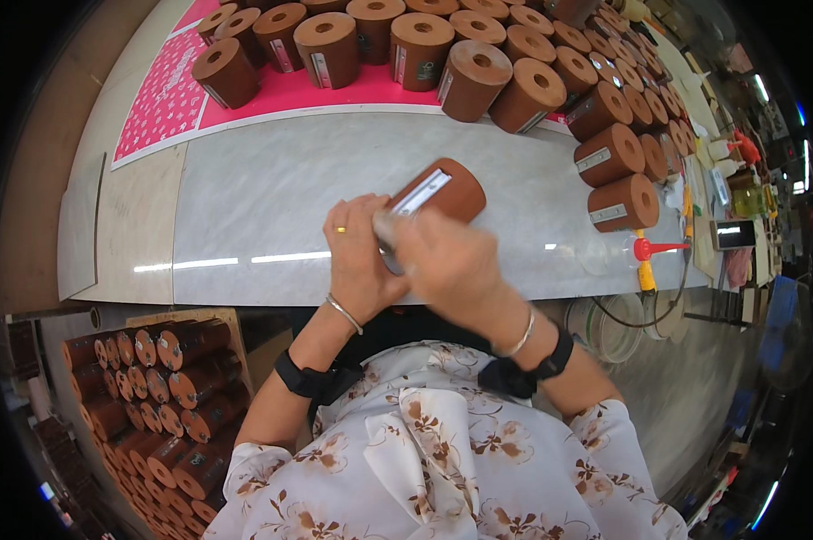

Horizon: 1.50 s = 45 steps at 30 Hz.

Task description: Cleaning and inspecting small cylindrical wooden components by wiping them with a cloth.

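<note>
Near the front edge of the grey marble tabletop [271, 193], your left hand [357, 261] steadies a brown moulded cylinder [442, 191] lying on its side; your right hand [447, 265], blurred, pinches its silver label strip [420, 192]. It looks rigid, heavy, smooth: hold its round body.

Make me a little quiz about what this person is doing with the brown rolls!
1. True or false: both hands, left and right, are on one brown roll lying on its side on the grey table.
2. What colour is the sheet under the upright rolls at the back?
3. Where is the crate of rolls? A) below the table, person's left B) on the table

Key: 1 true; 2 pink; 3 A
</note>
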{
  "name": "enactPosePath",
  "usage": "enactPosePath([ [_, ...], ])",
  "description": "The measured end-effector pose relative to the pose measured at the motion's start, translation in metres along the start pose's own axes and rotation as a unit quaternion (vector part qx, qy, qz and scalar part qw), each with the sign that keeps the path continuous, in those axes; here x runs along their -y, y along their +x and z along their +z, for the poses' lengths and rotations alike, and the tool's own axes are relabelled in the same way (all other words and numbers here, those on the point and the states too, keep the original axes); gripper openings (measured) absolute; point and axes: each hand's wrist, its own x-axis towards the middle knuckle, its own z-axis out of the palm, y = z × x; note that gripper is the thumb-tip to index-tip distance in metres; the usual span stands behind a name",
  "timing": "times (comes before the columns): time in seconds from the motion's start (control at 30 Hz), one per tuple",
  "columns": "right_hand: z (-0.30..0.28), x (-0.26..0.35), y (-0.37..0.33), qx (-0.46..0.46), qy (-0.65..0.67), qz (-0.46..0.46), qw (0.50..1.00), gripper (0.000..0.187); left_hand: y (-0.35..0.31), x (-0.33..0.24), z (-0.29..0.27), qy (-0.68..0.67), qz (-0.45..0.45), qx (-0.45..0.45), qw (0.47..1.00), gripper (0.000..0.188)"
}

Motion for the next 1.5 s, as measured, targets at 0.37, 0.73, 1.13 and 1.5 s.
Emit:
enactPosePath([
  [0.37, -0.003, -0.026, 0.006, 0.032, -0.103, 0.031, 0.994, 0.014, -0.005, -0.002, 0.004, 0.016, 0.018, 0.006, 1.0, 0.084],
  [0.73, -0.011, -0.048, 0.008, -0.011, -0.094, 0.07, 0.993, 0.01, -0.007, -0.006, 0.002, 0.027, 0.05, 0.016, 0.998, 0.092],
  [1.13, -0.004, -0.016, 0.005, -0.01, -0.032, 0.021, 0.999, 0.024, -0.002, 0.0, -0.01, 0.031, 0.024, 0.019, 0.999, 0.088],
  [1.5, -0.008, -0.05, 0.008, -0.015, -0.058, 0.062, 0.996, 0.014, -0.005, -0.003, -0.001, 0.032, 0.032, 0.037, 0.998, 0.09],
])
